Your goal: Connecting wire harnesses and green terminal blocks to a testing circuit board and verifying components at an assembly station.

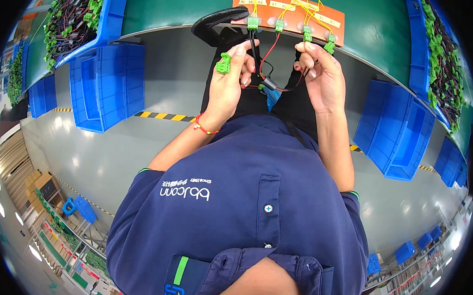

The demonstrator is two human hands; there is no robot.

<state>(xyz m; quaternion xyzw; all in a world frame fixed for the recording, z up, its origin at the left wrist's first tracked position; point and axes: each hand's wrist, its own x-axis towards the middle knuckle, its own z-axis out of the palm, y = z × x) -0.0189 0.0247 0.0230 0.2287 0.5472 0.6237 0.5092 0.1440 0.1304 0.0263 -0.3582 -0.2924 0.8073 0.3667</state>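
"Head view, starting at the left: what has the left hand (227, 86)?"

"A loose green connector (224, 63) lies against its thumb. The index fingertip is near the black wires (254, 52); I can't tell whether the fingers are clamped on them. I'd keep that connector clear of the fingertips."

"And between the hands?"

"A black sleeve (270, 83) on the cable. The red wire (266, 55) rises from there to the second plug (279, 25) on the orange board (241, 11). Slack there should spare the joints."

"Right hand (324, 77)?"

"Thumb and index come together just under the third plug (307, 30); whether they grip plug or wire is hidden. Better to hold the body, square to the board, never pulling the wire."
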